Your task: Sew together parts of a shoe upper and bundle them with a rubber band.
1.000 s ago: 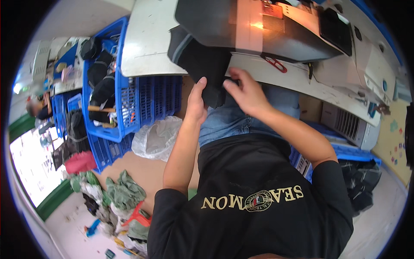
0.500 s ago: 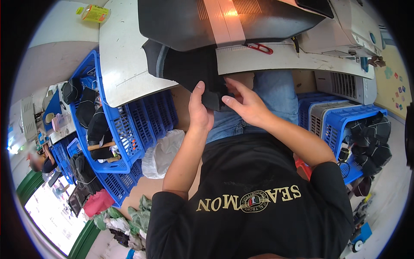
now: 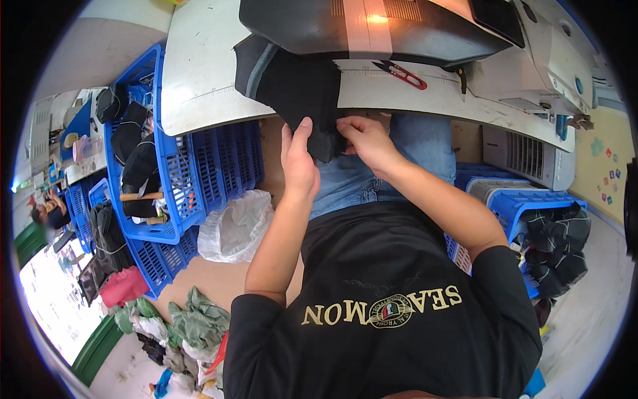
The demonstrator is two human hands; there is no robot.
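A black fabric piece [image 3: 297, 86] with a grey strip along its left part lies over the front edge of the white table and hangs toward my lap. My left hand [image 3: 300, 159] grips its lower left edge, thumb on top and the other fingers mostly hidden beneath. On the opposite side, my right hand [image 3: 370, 141] pinches the fabric's right edge between thumb and fingers. The far end of the fabric runs up to a dark, rounded machine cover [image 3: 299, 30], which hides whatever lies behind it.
Red-handled thread snips [image 3: 409, 76] and a small yellow-and-black tool [image 3: 462, 80] lie on the white table [image 3: 199, 100]. Blue crates [image 3: 174, 159] with black bundles stand at left, beside a white plastic bag [image 3: 234, 229]. Another blue crate [image 3: 508, 203] holds black bundles at right.
My right hand has gone from loosely spread fingers to pinching the fabric's right edge. My left hand keeps its hold. The whole view has shifted slightly.
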